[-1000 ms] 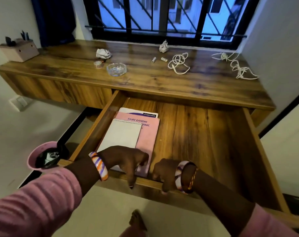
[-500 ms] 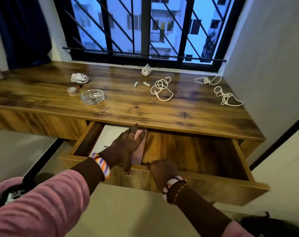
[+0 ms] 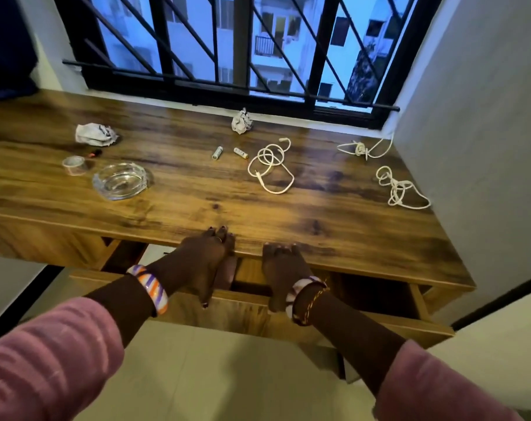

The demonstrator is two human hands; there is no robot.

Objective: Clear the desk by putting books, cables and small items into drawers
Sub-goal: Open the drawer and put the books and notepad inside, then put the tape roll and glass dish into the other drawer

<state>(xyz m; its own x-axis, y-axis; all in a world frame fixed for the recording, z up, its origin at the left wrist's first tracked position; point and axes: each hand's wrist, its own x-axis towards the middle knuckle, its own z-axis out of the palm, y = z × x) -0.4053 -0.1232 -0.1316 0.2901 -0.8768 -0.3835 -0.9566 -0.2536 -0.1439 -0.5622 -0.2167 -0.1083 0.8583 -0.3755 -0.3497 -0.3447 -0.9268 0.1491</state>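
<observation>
Wood desk runs across the frame under a barred window, grey wall at right, pale floor at the bottom. On the desk, left side: crumpled paper, small tape roll, glass ashtray. Centre: 2nd paper ball by the window, two batteries, coiled white cable. Right: two more cables, well apart from the centre one. Drawer below the desk edge, lower centre, only part open; a pink book shows in the gap betw. the hands.

Left hand reaches over the drawer front, fingers straight, tips on the desk edge; grip loose, holding nothing. Right hand just beside it, fingers flat on the desk edge, palm over the drawer front; grip also slack, nothing held. Bangles on both wrists, pink sleeves.
</observation>
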